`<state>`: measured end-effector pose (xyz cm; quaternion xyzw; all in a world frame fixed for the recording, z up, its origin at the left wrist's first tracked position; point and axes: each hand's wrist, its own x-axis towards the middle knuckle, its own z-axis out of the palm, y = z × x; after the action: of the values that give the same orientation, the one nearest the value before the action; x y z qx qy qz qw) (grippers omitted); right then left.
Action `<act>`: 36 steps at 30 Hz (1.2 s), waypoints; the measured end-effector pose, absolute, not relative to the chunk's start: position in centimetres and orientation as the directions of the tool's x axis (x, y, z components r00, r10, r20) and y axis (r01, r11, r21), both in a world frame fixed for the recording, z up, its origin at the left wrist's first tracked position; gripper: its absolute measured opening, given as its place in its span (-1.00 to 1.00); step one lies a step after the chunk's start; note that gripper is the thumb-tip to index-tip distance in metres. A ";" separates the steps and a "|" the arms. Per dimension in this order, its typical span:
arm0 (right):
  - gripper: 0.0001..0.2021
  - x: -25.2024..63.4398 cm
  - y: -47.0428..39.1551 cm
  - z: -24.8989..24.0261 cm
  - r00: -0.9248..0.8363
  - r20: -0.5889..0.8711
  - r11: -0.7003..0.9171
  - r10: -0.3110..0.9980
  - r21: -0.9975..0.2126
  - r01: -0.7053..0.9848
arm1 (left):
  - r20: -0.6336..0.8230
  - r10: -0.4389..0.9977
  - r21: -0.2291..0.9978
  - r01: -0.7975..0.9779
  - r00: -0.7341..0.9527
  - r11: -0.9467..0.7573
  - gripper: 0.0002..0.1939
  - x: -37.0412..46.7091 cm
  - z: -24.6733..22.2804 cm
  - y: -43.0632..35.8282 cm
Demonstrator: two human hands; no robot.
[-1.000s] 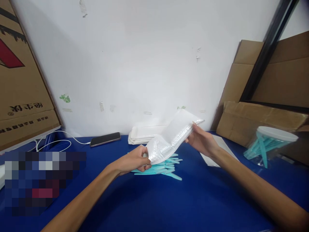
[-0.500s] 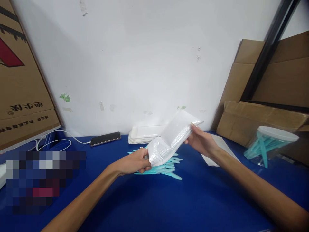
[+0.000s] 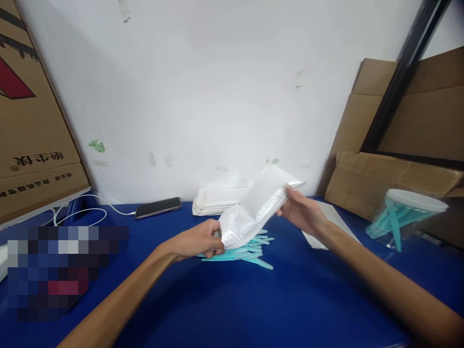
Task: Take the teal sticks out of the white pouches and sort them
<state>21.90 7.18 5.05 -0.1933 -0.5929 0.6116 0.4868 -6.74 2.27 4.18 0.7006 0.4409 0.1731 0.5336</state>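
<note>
A shiny white padded envelope is held tilted above the blue table, its upper end to the right. My left hand pinches its lower left end between thumb and fingers. At its right edge, my right hand grips the envelope, thumb on the near face and some fingers hidden behind. Below it lies a pile of turquoise plastic sticks, partly covered by the envelope and my left hand. A stack of white envelopes lies behind, against the wall.
A phone with a white cable lies at the back left. Another white envelope rests beneath my right forearm. On the right stands a clear tub of turquoise sticks, before cardboard boxes. A pixelated area covers the left.
My left hand has shifted slightly left with the envelope's lower end, which looks a little more stretched out. My right hand has barely moved.
</note>
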 end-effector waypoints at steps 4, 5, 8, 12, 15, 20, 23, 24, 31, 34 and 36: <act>-0.74 21.8 7.2 4.8 -0.468 0.341 0.174 0.816 -0.916 -0.362 | -0.232 0.772 0.892 0.446 0.592 -0.074 -0.88 -6.6 4.1 2.2; -0.74 21.8 7.2 4.8 -0.470 0.342 0.177 0.814 -0.916 -0.360 | -0.233 0.761 0.890 0.448 0.605 -0.084 -0.88 -6.5 4.1 2.2; -0.72 21.7 7.1 4.8 -0.457 0.344 0.187 0.820 -0.916 -0.355 | -0.227 0.731 0.888 0.446 0.643 -0.117 -0.87 -6.2 4.2 2.0; -0.76 21.8 7.3 4.9 -0.444 0.339 0.174 0.830 -0.912 -0.371 | -0.203 0.722 0.899 0.419 0.662 -0.131 -0.89 -5.8 4.3 1.6; -0.81 22.0 7.7 4.8 -0.460 0.352 0.152 0.815 -0.896 -0.417 | -0.212 0.737 0.923 0.378 0.641 -0.063 -0.86 -5.8 4.1 1.7; -0.83 22.3 8.2 4.6 -0.455 0.366 0.138 0.812 -0.877 -0.460 | -0.244 0.771 0.945 0.322 0.588 0.054 -0.65 -6.0 3.6 2.1; -0.84 22.4 8.3 4.7 -0.428 0.360 0.148 0.829 -0.879 -0.453 | -0.254 0.778 0.947 0.311 0.575 0.079 -0.62 -6.0 3.5 2.2; -0.84 22.4 8.3 4.7 -0.419 0.356 0.149 0.835 -0.880 -0.450 | -0.255 0.782 0.946 0.313 0.568 0.082 -0.62 -5.9 3.5 2.1; -0.85 22.4 8.4 5.0 -0.314 0.345 0.179 0.885 -0.873 -0.454 | -0.235 0.851 0.931 0.361 0.469 0.058 -0.56 -5.9 3.4 2.3; -0.84 22.5 8.6 5.1 -0.237 0.341 0.210 0.910 -0.870 -0.445 | -0.202 0.848 0.944 0.329 0.490 0.034 -0.48 -6.2 3.4 2.6; -0.82 22.6 8.9 4.9 -0.175 0.340 0.241 0.924 -0.873 -0.424 | -0.179 0.850 0.946 0.325 0.495 0.009 -0.43 -6.3 3.5 2.7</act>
<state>22.57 8.90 4.95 -0.2421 -0.5165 0.5664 0.5948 -6.29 2.69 3.49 0.6629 0.4433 0.2365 0.5552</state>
